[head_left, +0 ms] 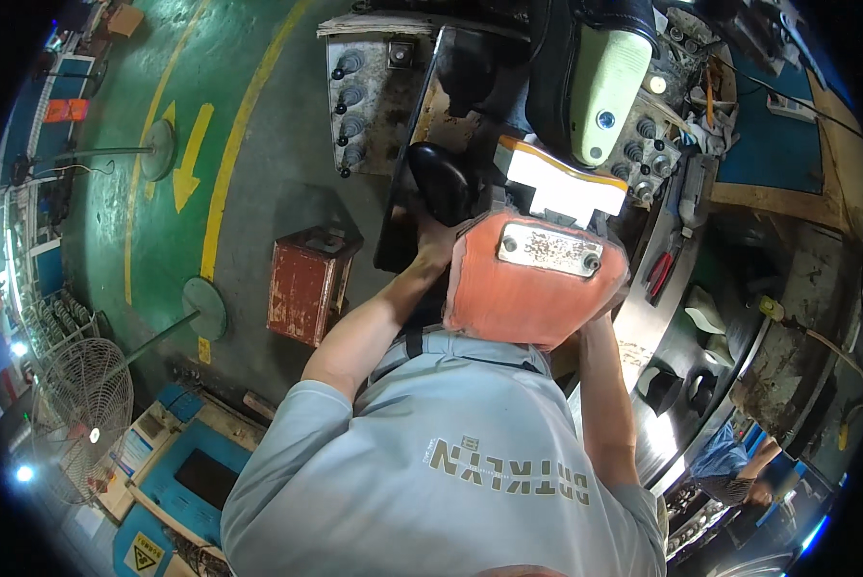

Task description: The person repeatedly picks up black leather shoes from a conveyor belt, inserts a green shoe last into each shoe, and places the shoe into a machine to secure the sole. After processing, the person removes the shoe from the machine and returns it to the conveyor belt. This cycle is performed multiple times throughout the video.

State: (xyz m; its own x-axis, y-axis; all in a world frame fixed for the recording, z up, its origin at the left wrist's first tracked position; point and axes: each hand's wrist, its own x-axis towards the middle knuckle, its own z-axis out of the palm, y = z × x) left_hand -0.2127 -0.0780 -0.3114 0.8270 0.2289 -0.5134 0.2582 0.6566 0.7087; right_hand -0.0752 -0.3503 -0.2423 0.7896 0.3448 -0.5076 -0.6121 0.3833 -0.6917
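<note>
My left hand [435, 238] is beside the left edge of an orange-red padded machine cover [537, 293]. It is closed around the near end of a shiny black rounded piece that looks like a shoe [441, 181]; some of the fingers are hidden. My right forearm [604, 394] runs up to the cover's right side, where the cover hides the hand. A worn metal plate [550, 252] is bolted onto the cover. Just beyond it are a white block [561, 188] with an orange edge and a pale green machine arm [609, 87].
Knob panels [364, 106] flank the machine on both sides. Red-handled pliers [659, 274] lie on the right ledge. Several shoes [705, 313] rest on a rack at right, with another person [739, 462] beyond. At left stand a rusty red box [306, 288] and a fan [85, 413].
</note>
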